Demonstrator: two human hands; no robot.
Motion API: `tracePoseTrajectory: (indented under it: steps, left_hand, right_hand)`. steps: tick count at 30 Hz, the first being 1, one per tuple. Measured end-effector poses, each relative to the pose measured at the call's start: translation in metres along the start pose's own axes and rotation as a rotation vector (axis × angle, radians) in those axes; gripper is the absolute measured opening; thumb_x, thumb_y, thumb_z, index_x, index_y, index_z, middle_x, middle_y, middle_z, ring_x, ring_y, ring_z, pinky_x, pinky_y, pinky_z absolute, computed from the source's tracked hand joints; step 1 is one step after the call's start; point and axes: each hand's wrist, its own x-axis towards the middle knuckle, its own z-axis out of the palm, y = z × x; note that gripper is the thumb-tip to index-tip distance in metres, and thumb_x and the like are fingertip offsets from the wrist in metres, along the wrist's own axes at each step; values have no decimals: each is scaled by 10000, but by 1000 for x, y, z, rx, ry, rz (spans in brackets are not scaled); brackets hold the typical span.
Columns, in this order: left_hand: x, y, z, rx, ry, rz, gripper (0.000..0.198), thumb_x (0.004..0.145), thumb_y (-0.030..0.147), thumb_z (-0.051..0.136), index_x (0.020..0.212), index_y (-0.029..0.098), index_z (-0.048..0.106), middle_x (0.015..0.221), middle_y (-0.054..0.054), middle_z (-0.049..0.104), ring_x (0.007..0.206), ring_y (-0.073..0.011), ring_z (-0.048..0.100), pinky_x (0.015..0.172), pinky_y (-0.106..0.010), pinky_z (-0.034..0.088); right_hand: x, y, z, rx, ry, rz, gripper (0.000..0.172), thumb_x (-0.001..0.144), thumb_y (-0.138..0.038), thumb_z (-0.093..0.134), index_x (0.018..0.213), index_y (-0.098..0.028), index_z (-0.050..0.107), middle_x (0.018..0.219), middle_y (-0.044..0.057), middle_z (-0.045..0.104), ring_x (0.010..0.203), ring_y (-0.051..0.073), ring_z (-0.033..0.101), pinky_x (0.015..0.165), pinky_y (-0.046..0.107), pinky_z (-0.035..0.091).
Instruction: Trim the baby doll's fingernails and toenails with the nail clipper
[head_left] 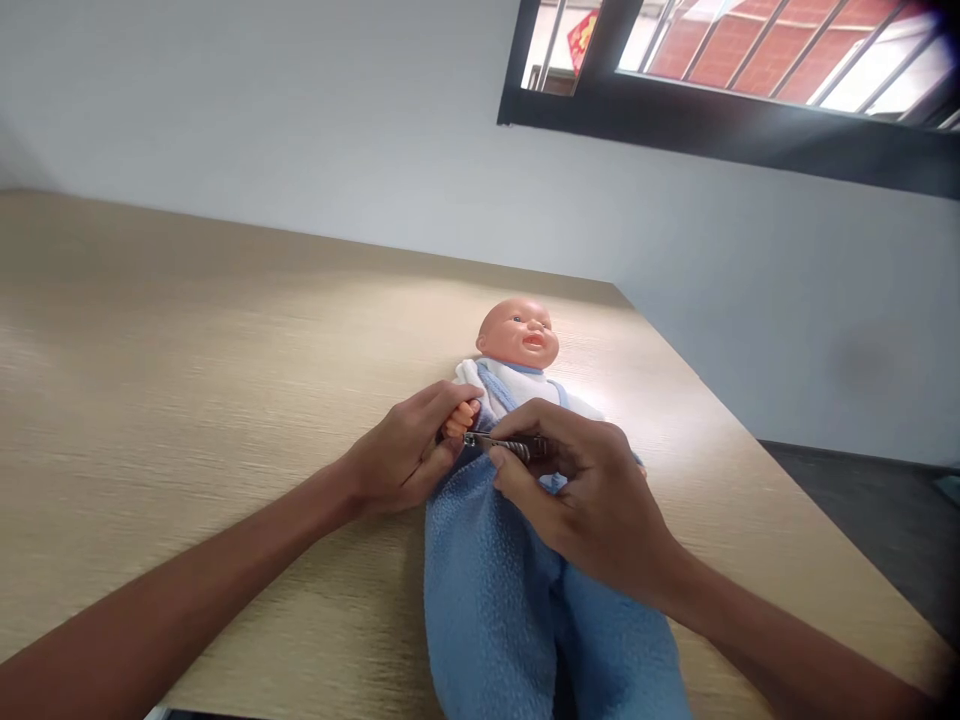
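A baby doll [517,335] in blue fleece trousers and a white top with blue trim lies on its back, head toward the far wall. My left hand [412,445] is closed around the doll's small hand [459,420], whose fingers stick out between my thumb and fingers. Between the thumb and fingers of my right hand [585,490] is a metal nail clipper [510,446]. Its jaws point left, right beside the doll's fingertips; whether they touch I cannot tell. My right hand hides part of the doll's middle.
The doll lies on a light wooden table [225,330], whose right edge runs diagonally down beside my right arm. A pale wall [300,120] stands behind it, with a dark-framed barred window [720,100] at upper right. Dark floor [847,520] shows at the right.
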Motion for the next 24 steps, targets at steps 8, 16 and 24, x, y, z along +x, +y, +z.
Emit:
tracePoseTrajectory:
  steps: [8,16,24]
  left_hand:
    - [-1,2,3,31,38,-26,381,925,244,430,1300,183,439,1109,-65,575,950,-100,541,859,-231,460]
    - [-4,0,8,-7,105,-67,343,922,248,464,1263,209,462,1148,-50,589,993,-92,569,866,-217,487]
    - [0,9,33,9,402,-157,233,891,239,556,1115,194,513,1009,-14,617,878,-57,585,797,-175,481]
  right_hand:
    - [17,7,-24,271,102,96,227,828,-231,647,980,-192,483,692,-14,601,589,124,583,517,241,488]
    - [18,20,-17,167,136,-82,258,825,-206,698,979,-190,492,875,11,620,778,128,639,671,253,583]
    - [8,28,0,-64,311,-472,454,701,-36,723,1075,-200,526,1116,37,589,1019,169,591,876,346,543]
